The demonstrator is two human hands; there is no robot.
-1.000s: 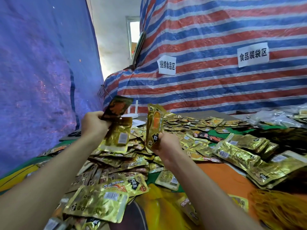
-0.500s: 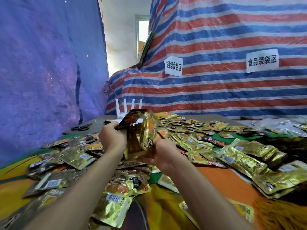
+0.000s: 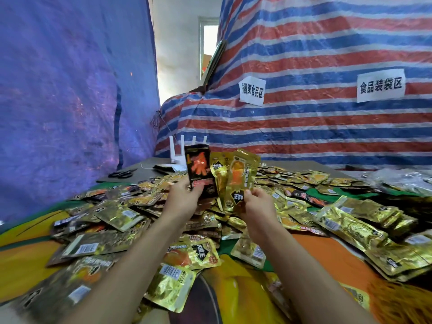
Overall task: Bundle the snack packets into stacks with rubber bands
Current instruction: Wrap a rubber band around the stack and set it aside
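Fingers of the left hand are closed narrowly on the lower end of a black packet. The packet stands upright directly in front of the white router and covers part of its antennas. Fingers of the right hand pinch the lower edge of the gold packets. At least two are fanned and held upright just right of the black packet, overlapping its right edge in view; the exact count cannot be told.

Both hands are raised above the loose heap of packets, which spreads from the router's foot toward the viewer and far to the router's right across the table. Near the viewer the heap lies on an orange, yellow and green sheet. Black scissors lie flat on the grey table surface to the router's left, apart from the heap.

Behind the router hangs a red, white and blue striped tarp. Two white paper labels with printed characters are fixed to it, above and to the router's right. A blue tarp hangs to the router's left. At the near right corner, farthest from the router, lies an orange-brown tangle, too blurred to identify.
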